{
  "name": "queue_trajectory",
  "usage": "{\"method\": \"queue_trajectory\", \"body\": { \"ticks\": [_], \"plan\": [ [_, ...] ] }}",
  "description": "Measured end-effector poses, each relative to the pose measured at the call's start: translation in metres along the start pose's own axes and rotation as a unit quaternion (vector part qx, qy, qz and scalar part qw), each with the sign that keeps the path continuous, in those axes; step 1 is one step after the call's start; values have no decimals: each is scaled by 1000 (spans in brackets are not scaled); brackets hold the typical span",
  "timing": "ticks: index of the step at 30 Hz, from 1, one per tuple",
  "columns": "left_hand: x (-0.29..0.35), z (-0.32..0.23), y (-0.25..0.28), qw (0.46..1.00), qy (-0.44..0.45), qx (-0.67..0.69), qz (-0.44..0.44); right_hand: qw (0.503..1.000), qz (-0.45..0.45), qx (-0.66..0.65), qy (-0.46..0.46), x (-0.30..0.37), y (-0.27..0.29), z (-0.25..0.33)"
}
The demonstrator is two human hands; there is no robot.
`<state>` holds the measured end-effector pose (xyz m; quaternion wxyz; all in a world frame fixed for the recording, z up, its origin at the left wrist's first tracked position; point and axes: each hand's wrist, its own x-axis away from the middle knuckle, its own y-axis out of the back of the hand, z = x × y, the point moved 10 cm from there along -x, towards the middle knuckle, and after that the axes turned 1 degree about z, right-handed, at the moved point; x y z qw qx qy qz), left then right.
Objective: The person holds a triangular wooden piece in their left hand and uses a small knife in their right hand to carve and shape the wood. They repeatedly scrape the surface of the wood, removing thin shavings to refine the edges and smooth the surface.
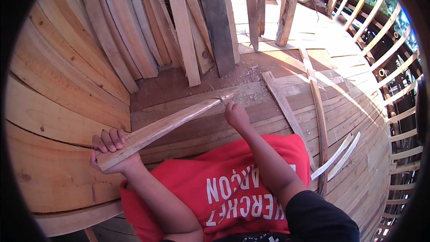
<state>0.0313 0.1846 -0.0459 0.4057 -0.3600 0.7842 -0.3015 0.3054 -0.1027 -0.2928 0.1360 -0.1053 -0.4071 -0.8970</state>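
A long wooden plank [163, 132] slants from lower left toward the middle, its far end narrowed and roughly cut. My left hand [109, 145] is closed round the broad near end, with the thumb side underneath and the fingers over the edge. Beyond my lap, my right hand [236, 116] is a fist by the tapered tip. From it a thin-bladed tool [220, 98] reaches across the tip; the handle is hidden in my fingers. Curled wood shavings [251, 77] lie on the floor past the tip. A red cloth [179, 181] with white lettering covers my lap.
Several boards [130, 27] lean upright along the far left. Planked wood [58, 161] rises on my left. Long strips [316, 107] lie across the boarded floor [358, 152] to my right, beside two pale curved pieces [344, 156]. Slatted railing [405, 112] bounds the right side.
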Motion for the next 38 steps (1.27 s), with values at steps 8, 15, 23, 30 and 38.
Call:
{"method": "queue_trajectory", "body": {
  "ticks": [8, 15, 23, 30, 38],
  "plan": [
    [3, 1, -39, 998, 4, 26, 56, 999, -12, -29, 36, -8, 2, -6],
    [12, 3, -68, 996, 8, 12, 88, 931, 171, -294, -131, 23, -26, -8],
    [47, 12, -138, 942, 29, 52, 330, 671, 341, -637, -168, 70, -44, 20],
    [98, 24, -190, 872, 78, 109, 471, 635, 311, -693, -140, 67, -19, 9],
    [126, 40, -214, 863, 48, -23, 503, 661, 340, -653, -145, 82, -14, 17]
  ]
}}
